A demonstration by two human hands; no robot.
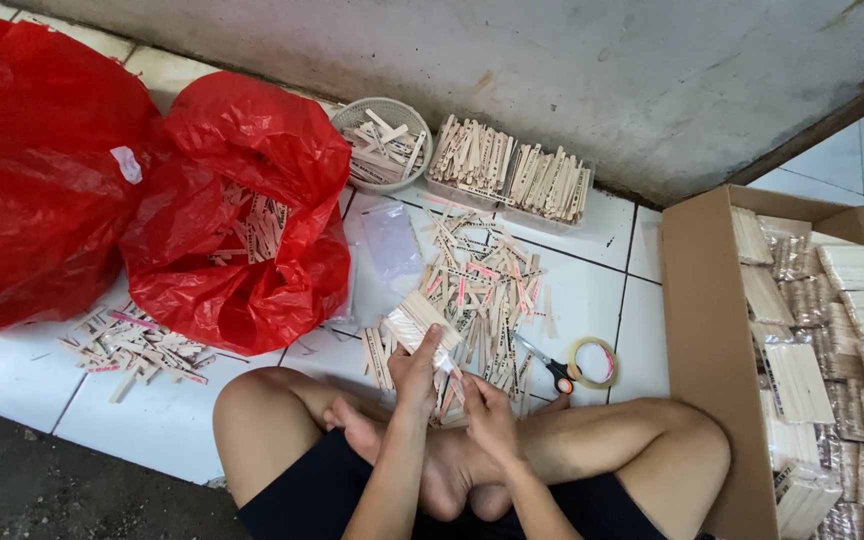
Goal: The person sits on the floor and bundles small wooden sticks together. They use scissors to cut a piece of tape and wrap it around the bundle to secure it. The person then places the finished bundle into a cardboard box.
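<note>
Our left hand (415, 372) grips 1 bundle of wooden sticks (422, 320) in a clear sleeve above the floor pile (482, 285). Our right hand (489, 412) pinches the sleeve's lower end. Scissors (544, 362) lie nearby.

There are two big red bags (42, 160), one round basket (384, 140), one clear tray (512, 175), one cardboard box (712, 350), one pair of scissors (544, 362) and one tape roll (592, 362). The sticks (477, 280) are too many to count, maybe hundreds.
</note>
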